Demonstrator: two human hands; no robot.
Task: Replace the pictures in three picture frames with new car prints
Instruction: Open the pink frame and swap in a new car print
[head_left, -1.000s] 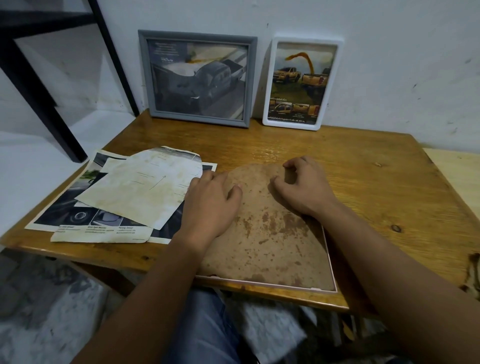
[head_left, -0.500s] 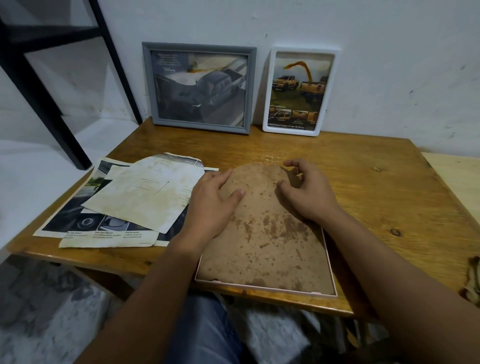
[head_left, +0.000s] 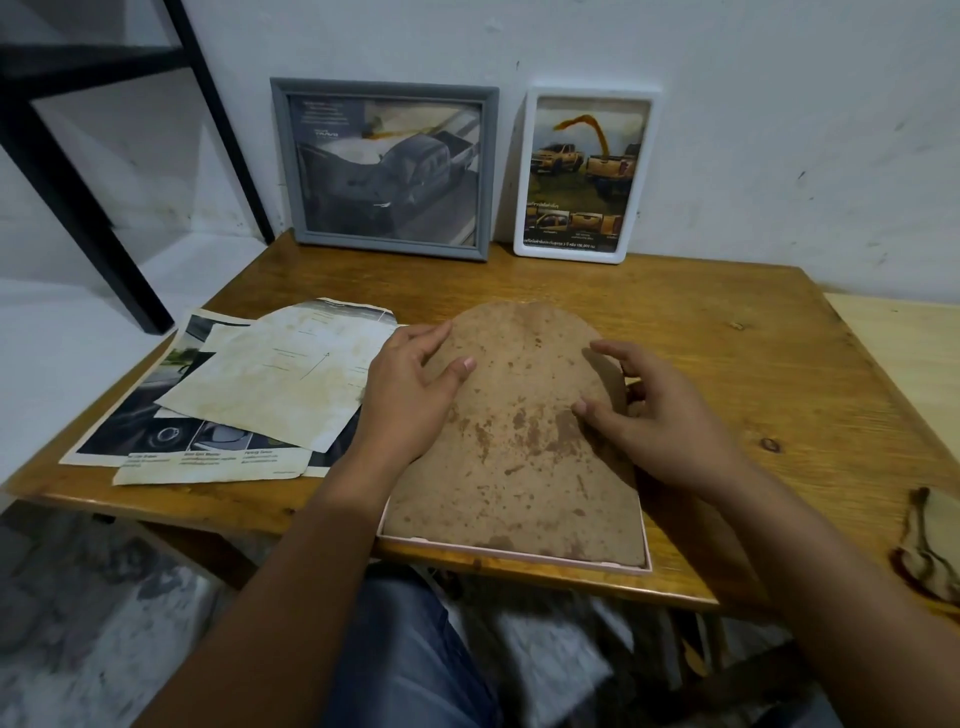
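Observation:
A pink picture frame (head_left: 519, 554) lies face down at the table's near edge, covered by a stained brown backing board (head_left: 519, 457). The board's far end looks bowed. My left hand (head_left: 410, 387) rests on the board's left edge with straight fingers and the thumb on top. My right hand (head_left: 662, 421) holds the right edge, thumb pressing on the board and fingers curled over its side. A grey frame (head_left: 384, 249) and a white frame (head_left: 587, 257), both with car pictures, lean on the wall. Car prints (head_left: 150, 415) lie at the left under a stained sheet (head_left: 275, 379).
The wooden table (head_left: 753, 364) ends close to my lap. A black metal stand (head_left: 78, 171) rises at the far left. A crumpled cloth (head_left: 930, 551) lies at the right edge. A paler table (head_left: 904, 353) adjoins on the right.
Both hands have spread apart from the board's far end to its sides. My left fingers have straightened, and my right hand has uncurled and slid back along the right edge.

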